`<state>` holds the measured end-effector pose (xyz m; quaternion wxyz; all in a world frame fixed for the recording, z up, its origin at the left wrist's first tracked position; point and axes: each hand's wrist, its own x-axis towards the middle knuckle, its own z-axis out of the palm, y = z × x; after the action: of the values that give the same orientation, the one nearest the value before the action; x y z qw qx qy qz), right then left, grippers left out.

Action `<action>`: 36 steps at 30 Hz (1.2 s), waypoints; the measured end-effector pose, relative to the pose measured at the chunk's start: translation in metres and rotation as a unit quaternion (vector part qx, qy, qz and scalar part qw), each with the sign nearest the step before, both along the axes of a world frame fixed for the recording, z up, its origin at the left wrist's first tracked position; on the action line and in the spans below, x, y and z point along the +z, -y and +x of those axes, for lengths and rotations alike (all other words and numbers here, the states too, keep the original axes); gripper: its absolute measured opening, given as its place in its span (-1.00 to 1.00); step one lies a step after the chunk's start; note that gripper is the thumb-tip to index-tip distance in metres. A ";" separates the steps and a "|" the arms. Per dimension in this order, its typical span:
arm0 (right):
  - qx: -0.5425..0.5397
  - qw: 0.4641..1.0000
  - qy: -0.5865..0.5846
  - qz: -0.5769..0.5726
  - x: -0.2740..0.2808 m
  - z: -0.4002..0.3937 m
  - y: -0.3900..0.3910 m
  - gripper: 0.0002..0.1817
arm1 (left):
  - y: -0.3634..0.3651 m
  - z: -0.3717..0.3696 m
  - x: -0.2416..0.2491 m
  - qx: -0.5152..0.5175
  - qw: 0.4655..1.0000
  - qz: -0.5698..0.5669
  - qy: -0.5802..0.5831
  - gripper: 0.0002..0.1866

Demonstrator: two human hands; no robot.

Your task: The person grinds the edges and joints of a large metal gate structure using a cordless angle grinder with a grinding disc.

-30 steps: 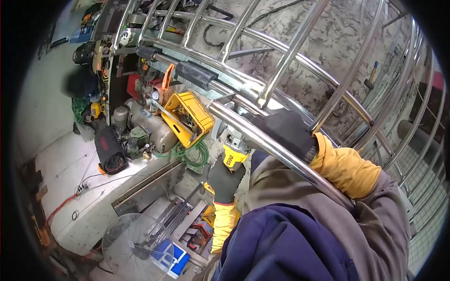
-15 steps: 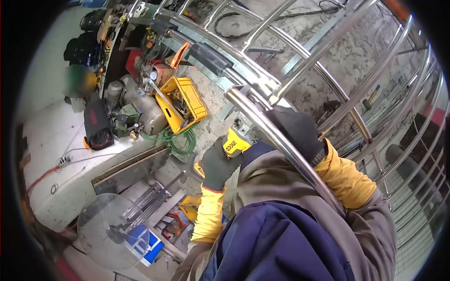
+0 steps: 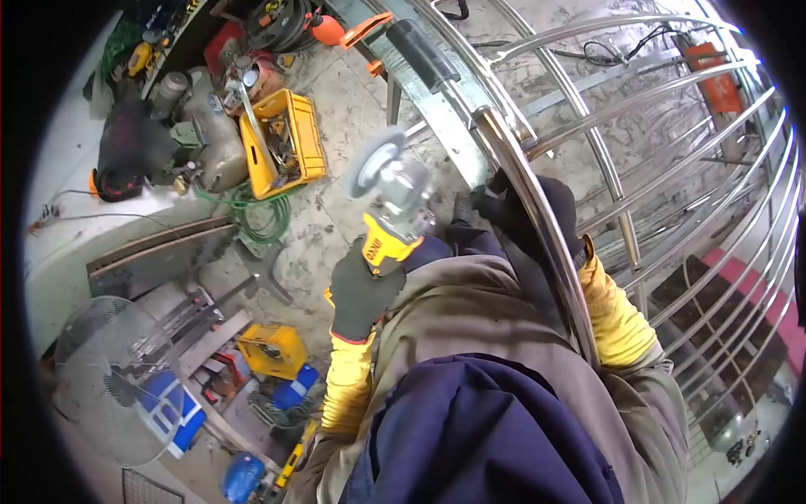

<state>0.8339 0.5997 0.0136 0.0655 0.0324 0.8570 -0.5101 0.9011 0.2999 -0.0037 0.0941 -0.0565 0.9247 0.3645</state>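
Observation:
My left hand, in a dark glove, is wrapped round the body of a yellow angle grinder. The grinder's round disc points up and to the left, apart from the metalwork. My right hand, also in a dark glove, is closed round the thick polished tube of a curved metal frame, and the tube hides part of it. Near that tube's end lies a bar with a black sleeve.
Curved bars of the frame fill the right side. A yellow crate of tools, a green hose and a compressor are at the upper left. A fan and a yellow box are at the lower left.
The grinder in my left hand has moved left, away from the tube, and its disc now shows. The head view has shifted. My right hand remains at the tube.

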 end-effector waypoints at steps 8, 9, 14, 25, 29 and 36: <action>0.085 0.976 0.061 -0.190 -0.010 -0.007 -0.049 -0.67 | 0.021 0.014 0.000 0.134 0.964 0.225 0.052 -0.71; 0.085 0.978 0.059 -0.182 -0.002 -0.004 -0.057 -0.67 | 0.023 0.015 0.003 0.137 0.963 0.223 0.070 -0.72; -0.061 0.941 0.221 -0.247 0.054 0.019 -0.101 -0.46 | 0.046 0.034 -0.007 0.120 0.979 0.163 0.037 -0.70; 0.017 0.998 0.053 0.024 0.096 0.054 -0.012 -0.30 | 0.076 0.028 -0.011 0.072 0.990 0.118 0.030 -0.57; -0.077 0.984 -0.073 0.146 0.115 0.058 0.021 -0.38 | 0.087 0.008 -0.030 0.012 0.997 0.071 0.024 -0.63; -0.096 0.986 -0.031 -0.132 0.060 0.081 0.128 -0.51 | 0.097 -0.058 -0.032 -0.161 0.981 -0.015 -0.106 -0.73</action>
<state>0.9150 0.4720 0.0741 -0.0065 0.0897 0.7767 -0.6234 0.8430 0.2033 -0.0353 0.0519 0.1303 0.9317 0.3351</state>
